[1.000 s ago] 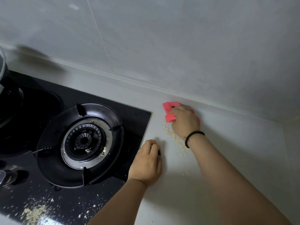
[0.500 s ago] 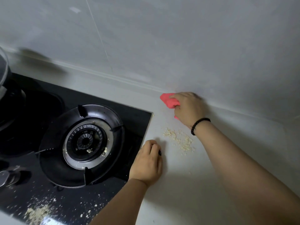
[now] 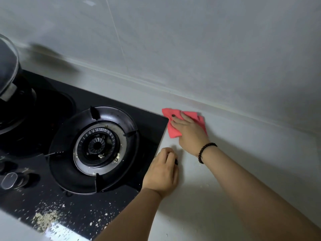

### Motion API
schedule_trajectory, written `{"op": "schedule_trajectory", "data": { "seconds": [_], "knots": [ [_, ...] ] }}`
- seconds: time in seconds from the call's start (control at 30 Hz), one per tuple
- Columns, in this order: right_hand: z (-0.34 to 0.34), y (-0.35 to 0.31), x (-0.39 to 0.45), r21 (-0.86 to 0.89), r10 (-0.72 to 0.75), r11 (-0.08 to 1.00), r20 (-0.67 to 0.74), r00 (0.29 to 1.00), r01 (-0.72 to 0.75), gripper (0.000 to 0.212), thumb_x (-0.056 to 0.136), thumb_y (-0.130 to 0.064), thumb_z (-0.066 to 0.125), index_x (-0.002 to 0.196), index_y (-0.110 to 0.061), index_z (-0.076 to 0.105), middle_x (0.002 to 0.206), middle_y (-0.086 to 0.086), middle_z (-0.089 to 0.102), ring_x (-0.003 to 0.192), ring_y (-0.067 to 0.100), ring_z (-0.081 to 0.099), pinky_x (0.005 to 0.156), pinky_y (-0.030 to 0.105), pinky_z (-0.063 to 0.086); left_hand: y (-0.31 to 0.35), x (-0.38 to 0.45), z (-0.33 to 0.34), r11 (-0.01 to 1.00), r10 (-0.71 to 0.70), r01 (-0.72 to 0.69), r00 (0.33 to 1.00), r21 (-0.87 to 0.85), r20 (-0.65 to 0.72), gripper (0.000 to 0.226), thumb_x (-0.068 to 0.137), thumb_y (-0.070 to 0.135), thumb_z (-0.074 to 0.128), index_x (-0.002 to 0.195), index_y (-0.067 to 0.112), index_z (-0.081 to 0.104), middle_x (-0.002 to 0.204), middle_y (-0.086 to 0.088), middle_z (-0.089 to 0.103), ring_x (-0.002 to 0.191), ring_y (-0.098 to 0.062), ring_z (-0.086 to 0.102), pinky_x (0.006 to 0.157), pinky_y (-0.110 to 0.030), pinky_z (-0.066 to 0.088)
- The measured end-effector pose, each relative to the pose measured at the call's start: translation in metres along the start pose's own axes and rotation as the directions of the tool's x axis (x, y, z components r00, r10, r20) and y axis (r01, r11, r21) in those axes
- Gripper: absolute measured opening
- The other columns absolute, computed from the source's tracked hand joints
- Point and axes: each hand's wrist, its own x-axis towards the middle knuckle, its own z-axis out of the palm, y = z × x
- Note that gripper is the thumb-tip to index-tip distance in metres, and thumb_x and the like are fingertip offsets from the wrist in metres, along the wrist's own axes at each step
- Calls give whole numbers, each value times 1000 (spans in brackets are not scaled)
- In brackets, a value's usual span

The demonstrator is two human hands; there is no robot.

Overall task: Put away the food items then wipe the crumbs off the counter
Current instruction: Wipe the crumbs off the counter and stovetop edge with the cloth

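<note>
Head view, left to right: a pot sits on the far-left burner, out of the way of the wiping. The hob fills the left part of the table, and its near edge carries a spill of crumbs, not yet wiped. The empty burner has a few bits caught in its ring.

The left hand rests on the table just beside the hob's right edge, fingers curled under and, as far as can be seen, grasping nothing; it looks planted there to brace the body while the other arm reaches.

The right hand lies flat with spread fingers pressing the cloth onto the table at the hob's far right corner, near the wall, the grip released. Pressing flat probably keeps the cloth's whole face on the surface so it drags crumbs along. A few specks remain near the wrist.
</note>
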Motion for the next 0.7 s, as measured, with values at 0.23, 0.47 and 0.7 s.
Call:
{"op": "schedule_trajectory", "data": {
  "seconds": [0.23, 0.47, 0.7],
  "knots": [
    [-35, 28, -45, 331, -109, 944, 286, 952, 8, 54, 74, 3, 43, 105, -29, 72, 123, -12, 63, 126, 11, 50, 108, 20, 31, 0, 1, 0, 1000, 1, -1, 1000, -9, -9, 15, 83, 17, 41, 92, 11, 52, 105, -2, 46, 80, -23, 50, 73, -31, 46],
    [-36, 16, -6, 686, 272, 688, 60, 961, -237, 57, 78, 3, 40, 112, -34, 66, 128, -15, 60, 120, 12, 57, 84, 46, 56, 2, 0, -2, 1000, -20, 20, 1000, 0, 12, 17, 84, 19, 38, 90, 11, 52, 106, -2, 48, 80, -20, 49, 71, -23, 37],
    [24, -18, -4, 112, 29, 993, -32, 999, -25, 68, 85, 3, 43, 149, -14, 26, 157, -1, 21, 147, 20, 7, 118, 26, 4, 0, 1, 1, 1000, -12, 12, 1000, -4, 5, 16, 86, 14, 49, 100, 10, 55, 106, -4, 51, 83, -20, 51, 73, -27, 45]
  ]
}}
